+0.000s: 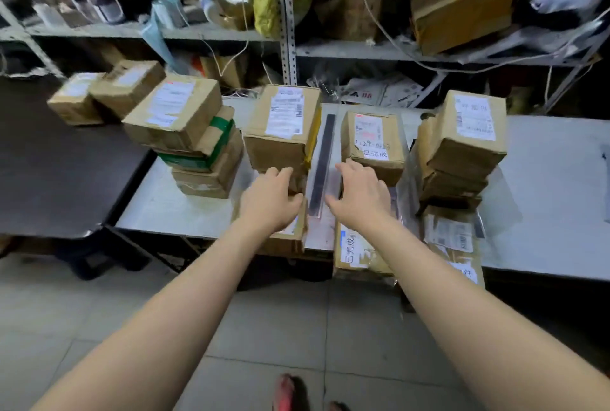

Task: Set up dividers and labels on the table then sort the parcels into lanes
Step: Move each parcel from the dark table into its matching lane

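Cardboard parcels stand in stacks on the white table (171,209). A dark divider strip (321,166) lies between two stacks, running away from me. My left hand (269,197) reaches to the foot of the tall parcel stack (282,126) left of the strip, fingers relaxed and touching the boxes. My right hand (361,192) hovers just right of the strip, fingers spread, in front of the labelled parcel (373,143). A flat parcel with a handwritten label (351,250) lies under my right wrist at the table's near edge.
A mixed stack with a green-taped box (194,143) stands at the left, another stack (462,146) at the right. Two loose boxes (105,90) sit on the dark table (49,172) at far left. Cluttered metal shelves (287,30) rise behind.
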Demonstrator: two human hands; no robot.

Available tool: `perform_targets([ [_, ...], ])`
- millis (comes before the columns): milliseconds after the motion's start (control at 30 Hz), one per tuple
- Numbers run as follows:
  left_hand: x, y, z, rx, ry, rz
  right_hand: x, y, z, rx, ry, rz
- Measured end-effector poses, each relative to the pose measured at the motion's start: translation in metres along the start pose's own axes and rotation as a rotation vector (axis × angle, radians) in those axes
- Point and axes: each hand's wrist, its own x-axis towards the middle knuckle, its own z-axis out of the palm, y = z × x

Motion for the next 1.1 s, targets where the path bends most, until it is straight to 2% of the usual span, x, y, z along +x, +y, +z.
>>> perform_targets([
  [100, -0.006, -0.030, -0.056, 0.141, 0.090, -0.010, 0.011, -0.058, -0.032, -0.030, 0.089, -0.159],
  [233, -0.010, -0.088, -0.120, 0.243, 0.180, -0.053, 0.030, -0.138, -0.052, -0.041, 0.093, -0.305],
  [433, -0.016, -0.235, -0.175, 0.362, 0.242, -0.139, 0.060, -0.276, -0.028, -0.081, 0.098, -0.421],
  [600, -0.010, -0.373, -0.197, 0.351, 0.182, -0.233, 0.084, -0.389, 0.027, -0.065, 0.027, -0.406],
  [767, 0.010, -0.482, -0.218, 0.357, 0.178, -0.240, 0.118, -0.486, 0.069, -0.043, -0.015, -0.372],
  [1100, 0.131, -0.647, -0.227, 0.375, 0.089, -0.244, 0.261, -0.604, 0.152, -0.022, -0.083, -0.285],
])
